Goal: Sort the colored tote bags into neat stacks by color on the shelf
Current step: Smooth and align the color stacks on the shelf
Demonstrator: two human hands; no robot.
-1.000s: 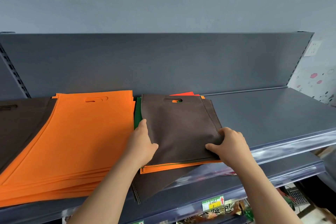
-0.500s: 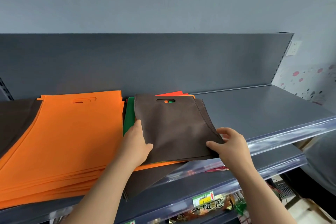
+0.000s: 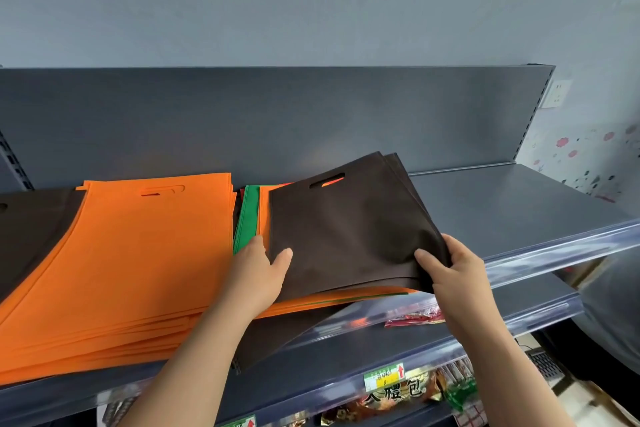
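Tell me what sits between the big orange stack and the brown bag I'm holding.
Head view: a green bag's edge and a strip of an orange bag; the left hand overlaps both.

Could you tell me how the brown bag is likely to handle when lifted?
Probably light: the right hand and left hand hold the brown bag by its near corners alone. Likely semi-stiff, not limp: it spans between them nearly flat, with soft creases. Unsupported it may sag, like the lower bag hanging over the shelf edge.
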